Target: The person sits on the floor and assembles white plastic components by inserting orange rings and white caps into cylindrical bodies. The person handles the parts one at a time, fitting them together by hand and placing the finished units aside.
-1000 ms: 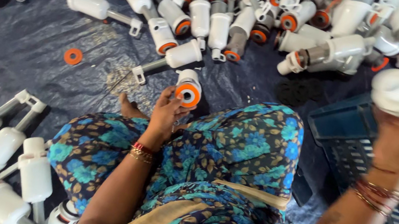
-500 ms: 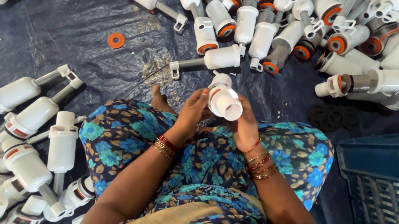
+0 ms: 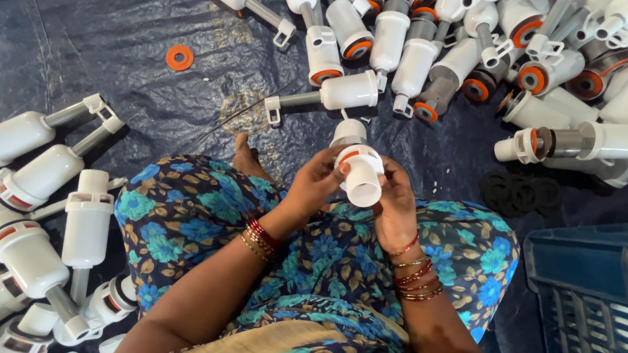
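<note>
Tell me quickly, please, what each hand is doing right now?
Left hand: closed on the white plastic part.
Right hand: closed on the same white plastic part, from the other side.

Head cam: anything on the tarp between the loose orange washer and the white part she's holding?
Yes: between the orange washer and the held white part, a grey-stemmed white plunger piece lies on the dark tarp, which is otherwise bare there. Head view.

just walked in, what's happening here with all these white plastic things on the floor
A person seated on a dark tarp holds one white plastic part with an orange ring in both hands, left hand and right hand, above a floral-clad lap. Similar white parts lie piled on either side and ahead. A blue crate sits to the right.
</note>
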